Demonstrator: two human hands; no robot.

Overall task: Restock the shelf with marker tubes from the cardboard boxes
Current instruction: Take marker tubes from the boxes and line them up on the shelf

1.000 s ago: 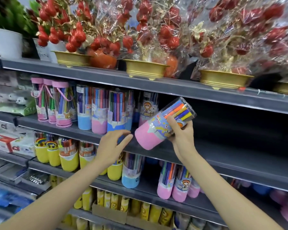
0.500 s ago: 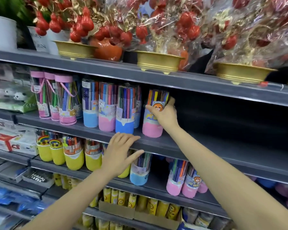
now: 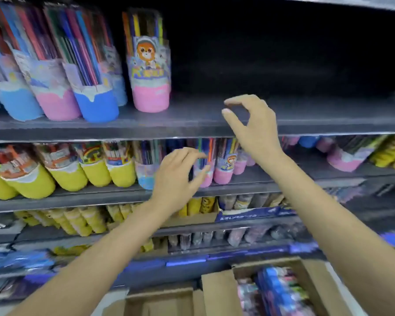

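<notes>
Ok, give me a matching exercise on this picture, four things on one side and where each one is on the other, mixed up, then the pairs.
1. pink tube with the cartoon label
2. yellow tubes
3. cardboard box
4. right hand

A. bottom of the picture, below the shelves
B. standing on the top shelf, rightmost in its row
C. empty, in front of the top shelf's edge
D. shelf below, left part

Pairs: 1-B, 2-D, 3-A, 4-C

Both forearms are bare to the frame's edge; the left hand (image 3: 177, 179) and right hand (image 3: 252, 128) wear nothing.
</notes>
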